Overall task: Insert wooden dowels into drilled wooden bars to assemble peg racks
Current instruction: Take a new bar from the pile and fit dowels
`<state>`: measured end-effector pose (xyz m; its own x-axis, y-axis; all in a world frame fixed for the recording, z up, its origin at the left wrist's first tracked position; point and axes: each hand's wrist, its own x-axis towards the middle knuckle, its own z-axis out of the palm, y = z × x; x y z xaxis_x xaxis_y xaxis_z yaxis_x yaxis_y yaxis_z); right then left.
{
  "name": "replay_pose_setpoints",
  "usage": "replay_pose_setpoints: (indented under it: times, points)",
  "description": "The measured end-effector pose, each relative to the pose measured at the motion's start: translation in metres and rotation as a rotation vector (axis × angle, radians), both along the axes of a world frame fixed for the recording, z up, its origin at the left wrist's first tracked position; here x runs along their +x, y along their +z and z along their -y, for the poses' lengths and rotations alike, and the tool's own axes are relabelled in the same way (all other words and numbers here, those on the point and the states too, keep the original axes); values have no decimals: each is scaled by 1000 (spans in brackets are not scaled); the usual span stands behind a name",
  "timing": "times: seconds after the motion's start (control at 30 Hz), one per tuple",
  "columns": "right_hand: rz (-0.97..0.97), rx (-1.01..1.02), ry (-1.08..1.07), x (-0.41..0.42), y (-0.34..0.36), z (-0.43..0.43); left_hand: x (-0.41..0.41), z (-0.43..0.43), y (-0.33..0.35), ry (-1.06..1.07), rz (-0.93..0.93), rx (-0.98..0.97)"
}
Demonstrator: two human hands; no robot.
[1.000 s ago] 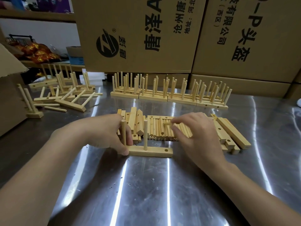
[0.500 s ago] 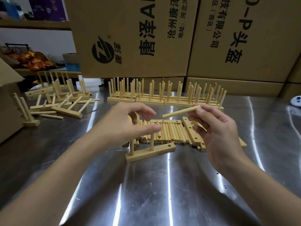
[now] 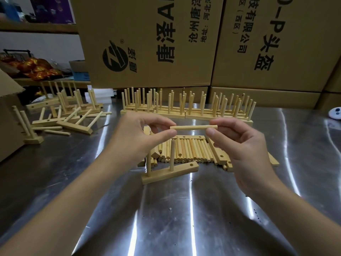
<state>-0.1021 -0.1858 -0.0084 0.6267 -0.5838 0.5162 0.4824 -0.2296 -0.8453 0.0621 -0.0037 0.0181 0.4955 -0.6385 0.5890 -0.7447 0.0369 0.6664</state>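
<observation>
Dowel point(image 3: 193, 127) level in air, ends pinched by left hand point(image 3: 140, 137) and right hand point(image 3: 239, 143), two-peg bar point(image 3: 166, 174) below on surface point(image 3: 166, 218), right hole point(image 3: 191, 165) open.

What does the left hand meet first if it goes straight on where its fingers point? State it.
The pale round wooden dowel held level by the right hand: its free end lies right at the left hand's fingertips, perhaps already touching. Beyond it, the right hand's fingers.
</observation>
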Motion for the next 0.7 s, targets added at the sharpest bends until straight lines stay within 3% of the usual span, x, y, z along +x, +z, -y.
replay_pose_setpoints:
  times: [0.23,0.43,0.5,0.7]
  points:
    - [-59,-122,-25,-2,-3,3,7,-3,4,5,-65,-20]
    - [-269,-706,-196,-2,-11,-4,-4,2,3,-63,-125,-45]
    - [-325,-798,-224,0,-13,-8,-8,4,3,-110,-106,-19]
    - [-356,-638,-121,4,-18,-9,-12,6,2,-167,-29,49]
